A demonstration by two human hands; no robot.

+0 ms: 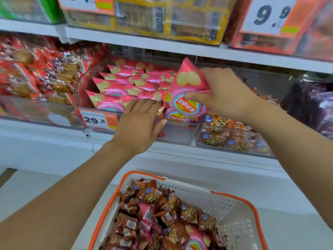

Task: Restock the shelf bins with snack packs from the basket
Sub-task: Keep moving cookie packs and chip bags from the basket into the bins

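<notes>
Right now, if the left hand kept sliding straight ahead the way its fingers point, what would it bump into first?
Probably the pink Lay's chip packs stacked in the clear bin; the left hand already has its fingertips at them, though depth is hard to judge.

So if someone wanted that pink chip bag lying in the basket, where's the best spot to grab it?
Probably pinch the pink chip bag by its exposed upper face, coming straight down from above. It lies flat near the front of the white basket, half buried among brown cookie packs, so its edges are hidden and the basket walls block a sideways grip.

2 hands (138, 123), 1 basket (234, 210), 3 price tags (99, 120).
</notes>
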